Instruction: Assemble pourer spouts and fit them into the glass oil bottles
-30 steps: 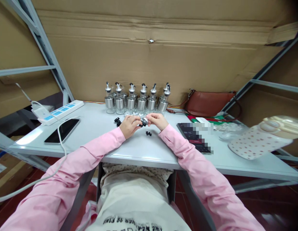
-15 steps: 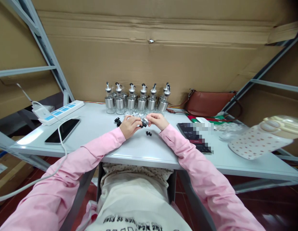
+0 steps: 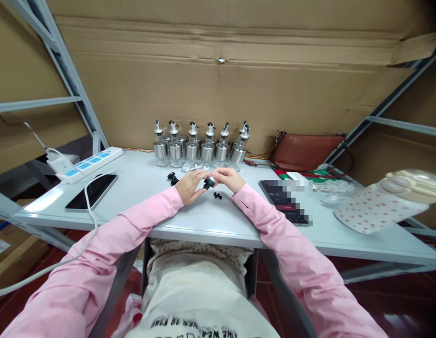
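A bottle pourer stopper with a silver cap and a black ribbed plug is held between my two hands above the table, tilted with its plug toward me. My left hand grips it between thumb and fingers. My right hand pinches at its silver top from the right; whether a smaller part is in those fingertips is hidden. Just below lie several small black pieces. Black stoppers rest left of my left hand, and silver spout parts lie beyond the hands.
Glass bottles with steel sleeves and pourers stand in rows at the back. On the left are a phone, a cable and a power strip. To the right sit another phone, a brown bag and a dotted bottle.
The stopper has turned so its black plug points down toward me. My left fingers have straightened behind it, and my right hand has shifted slightly left against its cap.
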`<state>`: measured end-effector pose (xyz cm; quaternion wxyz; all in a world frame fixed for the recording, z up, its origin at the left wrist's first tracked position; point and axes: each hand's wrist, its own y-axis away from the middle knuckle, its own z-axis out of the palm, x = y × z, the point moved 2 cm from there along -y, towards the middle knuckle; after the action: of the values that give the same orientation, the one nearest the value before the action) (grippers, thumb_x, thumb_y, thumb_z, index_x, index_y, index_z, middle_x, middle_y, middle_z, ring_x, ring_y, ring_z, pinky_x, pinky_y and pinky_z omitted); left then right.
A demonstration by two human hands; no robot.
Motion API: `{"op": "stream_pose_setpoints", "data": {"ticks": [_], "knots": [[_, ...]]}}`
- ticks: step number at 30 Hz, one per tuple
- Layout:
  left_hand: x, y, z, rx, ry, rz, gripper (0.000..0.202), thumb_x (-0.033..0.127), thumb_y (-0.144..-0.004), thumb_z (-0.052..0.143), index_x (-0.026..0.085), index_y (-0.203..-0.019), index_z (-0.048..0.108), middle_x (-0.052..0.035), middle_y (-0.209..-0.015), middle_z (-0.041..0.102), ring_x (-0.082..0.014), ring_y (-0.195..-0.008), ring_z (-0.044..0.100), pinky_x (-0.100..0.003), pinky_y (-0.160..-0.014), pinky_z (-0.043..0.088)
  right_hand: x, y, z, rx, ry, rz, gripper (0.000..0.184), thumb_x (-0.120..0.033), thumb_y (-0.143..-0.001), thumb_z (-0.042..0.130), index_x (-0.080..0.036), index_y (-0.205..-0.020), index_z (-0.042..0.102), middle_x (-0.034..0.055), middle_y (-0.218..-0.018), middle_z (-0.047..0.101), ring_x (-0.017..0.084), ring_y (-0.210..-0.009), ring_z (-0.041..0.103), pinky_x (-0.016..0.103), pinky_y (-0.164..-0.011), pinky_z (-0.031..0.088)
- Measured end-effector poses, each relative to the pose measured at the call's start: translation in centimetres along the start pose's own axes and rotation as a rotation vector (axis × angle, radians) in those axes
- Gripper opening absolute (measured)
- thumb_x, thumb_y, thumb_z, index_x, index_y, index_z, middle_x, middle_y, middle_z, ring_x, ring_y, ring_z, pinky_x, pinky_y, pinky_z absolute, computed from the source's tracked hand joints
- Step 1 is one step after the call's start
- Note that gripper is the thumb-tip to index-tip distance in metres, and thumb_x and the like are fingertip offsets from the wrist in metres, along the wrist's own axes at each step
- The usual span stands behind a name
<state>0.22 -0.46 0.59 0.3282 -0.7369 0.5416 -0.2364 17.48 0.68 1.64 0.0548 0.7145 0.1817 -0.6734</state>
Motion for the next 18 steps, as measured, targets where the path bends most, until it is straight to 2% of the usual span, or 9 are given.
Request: {"op": "stream_pose_setpoints", "data": {"ticks": [5,9,14,18], "knots": [[-0.11,0.04,0.33,-0.088,0.025,0.002,0.044,0.030,-0.087,0.033,0.016,-0.129,0.029,-0.0139,-0.114,0.044,-0.0239,-0.105,0.045,-0.040,-0.088,0.041,0.24,-0.02,0.05,-0.020,-0.019,0.030,0.043,-0.053,-0.051,0.071,-0.013,-0.065,0.060,-0.0044,-0.048,0.052,0.008,-0.045,0.054,0.023,-0.051,0.043],[-0.07,-0.06,0.10,-0.076,0.022,0.012,0.040,0.029,-0.087,0.034,0.017,-0.126,0.034,-0.0125,-0.110,0.045,-0.0228,-0.101,0.047,-0.039,-0.086,0.042,0.30,0.05,0.08,-0.025,-0.099,0.057,0.039,-0.048,-0.051,0.073,-0.013,-0.063,0.060,-0.0035,-0.049,0.054,0.008,-0.045,0.053,0.024,-0.052,0.045],[0.01,-0.33,-0.27,-0.014,0.057,-0.025,0.038,0.028,-0.087,0.036,0.014,-0.122,0.034,-0.0132,-0.109,0.044,-0.0224,-0.102,0.046,-0.039,-0.087,0.042,0.01,0.35,0.13,-0.078,-0.314,0.121,0.033,-0.035,-0.048,0.078,-0.013,-0.068,0.064,-0.0011,-0.057,0.060,0.009,-0.053,0.056,0.025,-0.060,0.048],[-0.16,-0.31,-0.16,-0.021,0.024,-0.009,0.043,0.029,-0.085,0.038,0.014,-0.124,0.032,-0.0135,-0.110,0.044,-0.0222,-0.103,0.046,-0.039,-0.087,0.043,0.17,0.42,0.06,-0.101,-0.324,0.139,0.032,-0.030,-0.049,0.078,-0.013,-0.072,0.065,0.0001,-0.062,0.063,0.009,-0.054,0.057,0.027,-0.063,0.048]]}}
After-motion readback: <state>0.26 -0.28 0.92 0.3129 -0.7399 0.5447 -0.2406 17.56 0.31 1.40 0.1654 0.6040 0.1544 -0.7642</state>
